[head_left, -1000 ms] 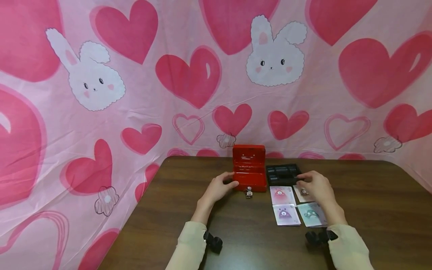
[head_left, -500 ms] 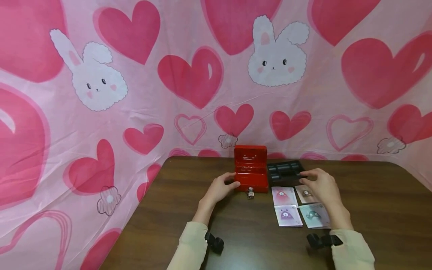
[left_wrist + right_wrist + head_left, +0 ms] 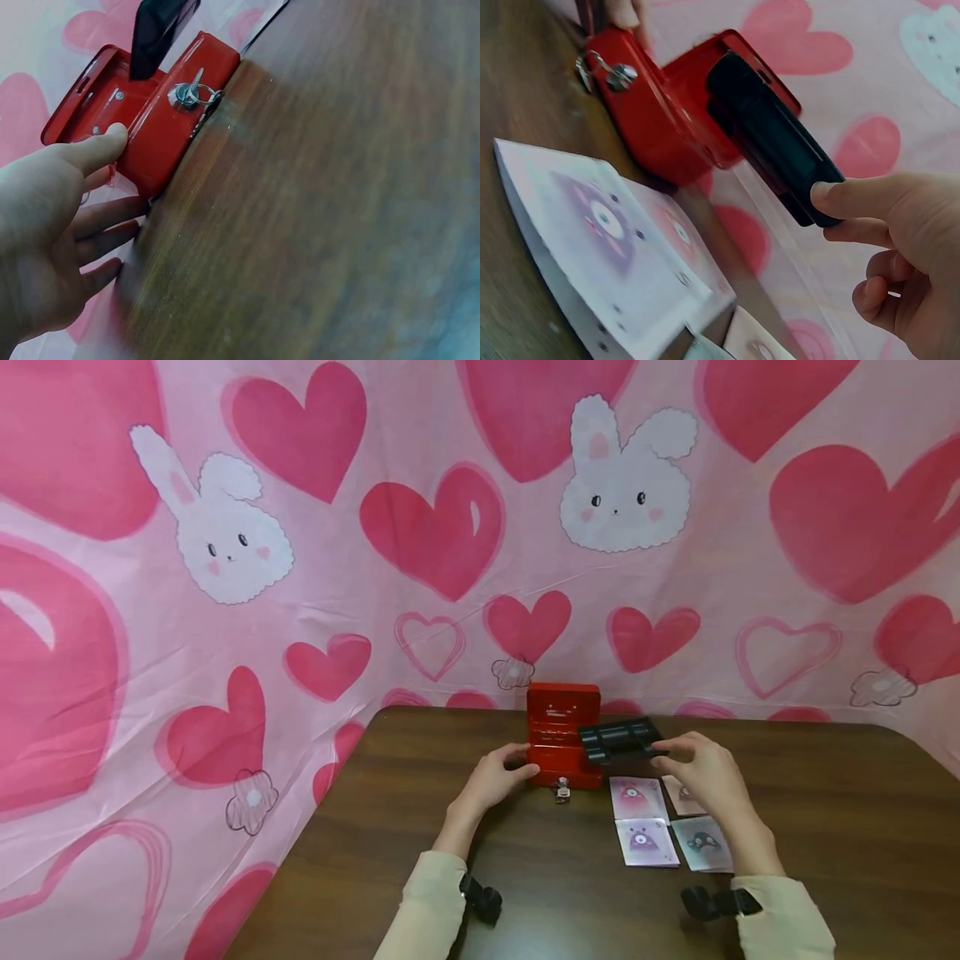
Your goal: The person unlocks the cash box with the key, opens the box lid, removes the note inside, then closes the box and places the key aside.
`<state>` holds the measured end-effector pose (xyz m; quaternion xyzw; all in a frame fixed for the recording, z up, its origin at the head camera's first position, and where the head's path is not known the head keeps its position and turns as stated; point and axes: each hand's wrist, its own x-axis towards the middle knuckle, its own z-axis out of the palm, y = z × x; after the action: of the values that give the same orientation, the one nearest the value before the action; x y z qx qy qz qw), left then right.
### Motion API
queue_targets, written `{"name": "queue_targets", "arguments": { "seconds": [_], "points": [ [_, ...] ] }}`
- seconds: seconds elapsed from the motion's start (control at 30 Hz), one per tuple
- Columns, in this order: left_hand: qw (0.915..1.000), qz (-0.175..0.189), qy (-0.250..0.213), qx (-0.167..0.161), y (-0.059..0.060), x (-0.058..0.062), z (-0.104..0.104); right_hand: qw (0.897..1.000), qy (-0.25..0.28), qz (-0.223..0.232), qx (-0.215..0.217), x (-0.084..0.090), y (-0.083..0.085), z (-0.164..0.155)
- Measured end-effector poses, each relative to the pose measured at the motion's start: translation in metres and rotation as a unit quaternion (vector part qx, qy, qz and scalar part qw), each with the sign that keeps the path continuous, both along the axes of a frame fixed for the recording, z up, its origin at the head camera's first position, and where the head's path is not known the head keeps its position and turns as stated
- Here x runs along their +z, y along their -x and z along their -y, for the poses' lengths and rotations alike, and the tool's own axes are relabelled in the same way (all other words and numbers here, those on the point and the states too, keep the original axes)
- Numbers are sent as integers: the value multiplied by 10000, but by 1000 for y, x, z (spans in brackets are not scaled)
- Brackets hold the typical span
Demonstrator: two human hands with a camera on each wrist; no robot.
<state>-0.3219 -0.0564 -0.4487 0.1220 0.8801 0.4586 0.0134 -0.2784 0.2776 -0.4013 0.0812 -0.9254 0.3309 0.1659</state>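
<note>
Your left hand [image 3: 491, 779] steadies the red cash box [image 3: 564, 745] on the table [image 3: 825, 827], thumb curled over its left wall, fingers along the outside. The box stands open, lid upright behind; a key [image 3: 562, 788] sits in the front lock. What the box holds cannot be seen from these views. Your right hand [image 3: 701, 768] pinches the black tray [image 3: 619, 739] by its right end, thumb on top, and holds it lifted and tilted, its left end over the box's open right side. The tray's compartments look empty in the head view. Four cards [image 3: 663, 822] lie face up on the table just right of the box, below the tray.
</note>
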Motion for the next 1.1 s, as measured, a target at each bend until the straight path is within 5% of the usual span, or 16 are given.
{"name": "queue_targets", "arguments": {
  "seconds": [0.5, 1.1],
  "points": [
    [9996, 39, -231, -129, 1, 1, 7, 9989, -43, -464, 73, -3, 8, 55],
    [9997, 89, 5, -236, 2, 2, 3, 9994, 46, -168, -285, -22, 11, 86]
  ]
}}
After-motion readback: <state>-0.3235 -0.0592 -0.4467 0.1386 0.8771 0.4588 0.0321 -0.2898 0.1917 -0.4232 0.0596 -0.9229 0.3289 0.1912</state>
